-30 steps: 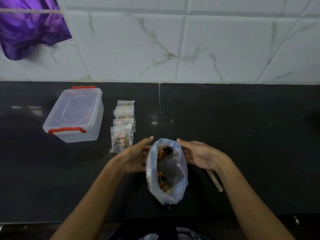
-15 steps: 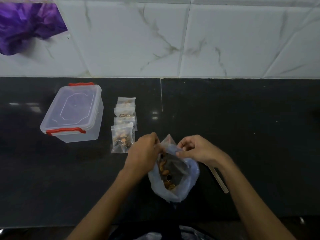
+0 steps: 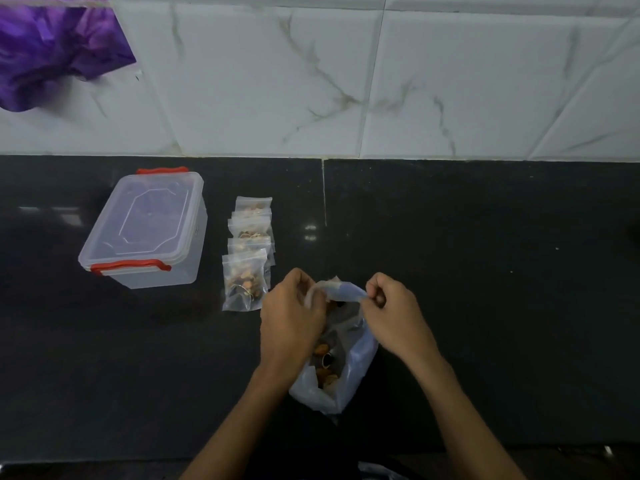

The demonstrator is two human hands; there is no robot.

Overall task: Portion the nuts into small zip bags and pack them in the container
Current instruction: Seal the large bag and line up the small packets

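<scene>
1. Step in hand, as I judge it: closing up the big bag (image 3: 346, 379) of nuts (image 3: 325, 362), low centre of the frame. Portioning looks done.
2. Left hand (image 3: 294, 317) and right hand (image 3: 394, 313) each have curled fingers pinching the bag's mouth, drawing it together.
3. Small bags (image 3: 247, 251), filled, lie in an overlapping row on the surface (image 3: 485, 271), just left of the hands.
4. The container (image 3: 145, 226), centre left, has its lid on and red clips down.
5. Next likely calls for releasing the bag, unclipping the lid, then loading the small bags.
</scene>
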